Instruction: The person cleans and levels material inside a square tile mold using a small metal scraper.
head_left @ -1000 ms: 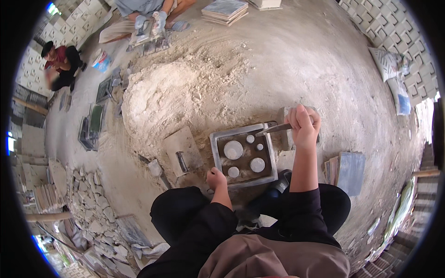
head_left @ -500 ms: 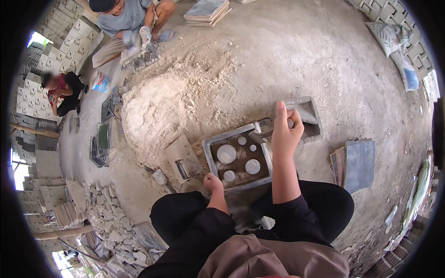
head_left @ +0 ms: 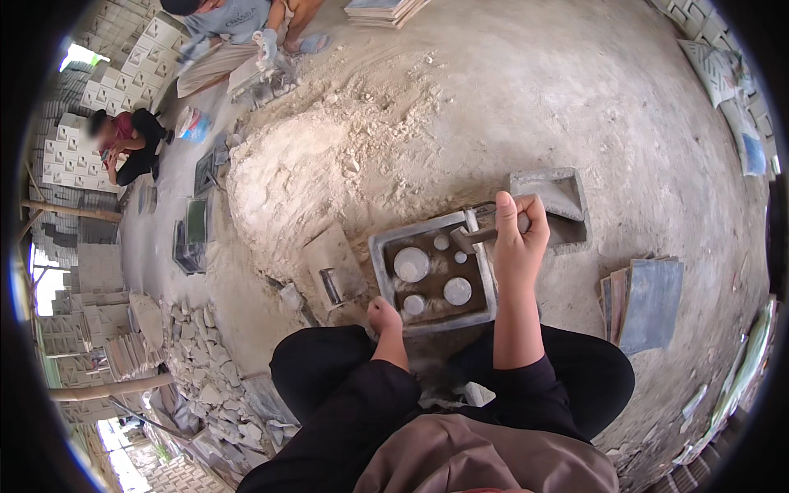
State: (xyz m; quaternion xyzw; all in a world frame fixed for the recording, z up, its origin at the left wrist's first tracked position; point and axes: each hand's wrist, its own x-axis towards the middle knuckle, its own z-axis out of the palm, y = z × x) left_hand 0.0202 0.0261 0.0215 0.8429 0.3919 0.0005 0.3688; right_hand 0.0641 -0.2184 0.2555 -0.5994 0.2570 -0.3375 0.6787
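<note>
A metal frame mould (head_left: 377, 264) lies on the floor before my knees, with dark damp material inside it. Several pale round discs of different sizes show in it, the largest a grey disc (head_left: 411, 264) on the left. My right hand (head_left: 521, 234) is closed, thumb up, round a short-handled tool (head_left: 467, 240) with a flat grey head. That head is over the mould's right side, near the small discs; its exact kind is unclear. My left hand (head_left: 383, 315) is a loose fist by the mould's lower left edge; what it holds, if anything, is hidden.
A grey trough (head_left: 582, 200) stands beyond my right hand. Left of the mould lie a handled board (head_left: 335, 267) and a large powder heap (head_left: 279, 177). Flat plates (head_left: 649, 304) are stacked right. A gloved co-worker (head_left: 230, 33) and another person (head_left: 127, 148) squat far left.
The view has shifted, moving the scene slightly rightward. The tool's head in my right hand has turned and now shows plainly at the mould's right side. My left hand stays beside the mould.
</note>
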